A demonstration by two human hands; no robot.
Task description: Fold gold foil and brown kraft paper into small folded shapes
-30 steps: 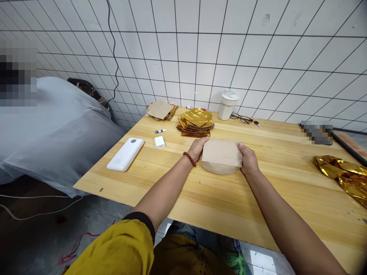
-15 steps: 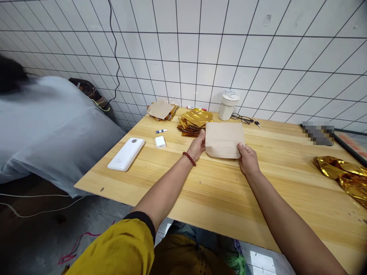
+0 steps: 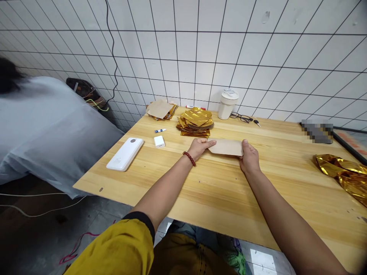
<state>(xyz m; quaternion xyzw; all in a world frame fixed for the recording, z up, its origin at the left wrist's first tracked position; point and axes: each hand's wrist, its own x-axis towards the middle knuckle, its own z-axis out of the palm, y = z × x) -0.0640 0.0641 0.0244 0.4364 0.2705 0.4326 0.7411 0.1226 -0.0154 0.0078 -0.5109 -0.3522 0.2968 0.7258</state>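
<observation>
A piece of brown paper (image 3: 226, 147) is held just above the table between my two hands. Its left end is in the grip of my left hand (image 3: 199, 148), the thumb lying on top. The right end is pinched by my right hand (image 3: 250, 156), thumb up at the edge. From here the paper shows as a shallow strip; whether it is folded or just tilted I cannot tell. Behind my left hand lies a stack of gold foil sheets (image 3: 195, 119). More brown paper (image 3: 159, 109) tops a second pile at the back left.
On the wooden table (image 3: 183, 191) are a white power bank (image 3: 125, 154), a white charger (image 3: 159, 141), a lidded cup (image 3: 228, 104), glasses (image 3: 242, 118) and a key (image 3: 258, 123). Crumpled gold foil (image 3: 344, 177) lies at right. A person in grey (image 3: 54, 126) leans at left.
The brown paper has gone from showing its broad face to a shallow strip, its top edge lower. My left thumb has come over onto it. The foil stack is less covered.
</observation>
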